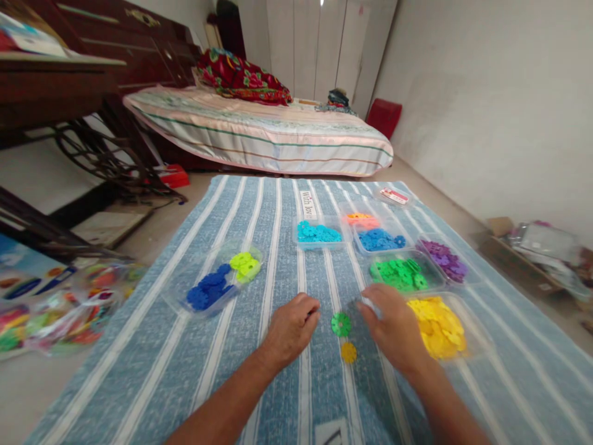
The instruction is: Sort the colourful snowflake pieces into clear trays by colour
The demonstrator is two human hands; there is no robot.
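I see the left hand [291, 330] resting knuckles-up on the striped blue cloth [259, 216], its fingers [309, 311] curled under so I cannot tell whether they pinch anything. The right hand [396, 330] lies palm-down beside it, fingers [368, 306] bent narrow at something pale and clear near the tray edge; the hand covers most of it and I cannot make out what it is or whether it is gripped. Between the two hands a green snowflake disc [341, 324] lies flat on the cloth, touching neither hand, and a yellow snowflake disc [348, 353] sits just below it. The right hand overlaps the near edge of a clear tray of yellow discs [440, 327]. Beyond that stand trays of green discs [401, 274], purple discs [445, 258], blue discs [380, 240], orange discs [361, 219] and cyan discs [317, 233]; the clear walls are hard to trace. To the left a tray holds dark blue discs [208, 290] and lime discs [245, 264]. At the far left, bagged mixed pieces [69, 306] are blurred and cut by the frame. A bed [259, 133] lies behind, and clutter at the right wall is too smeared to name.
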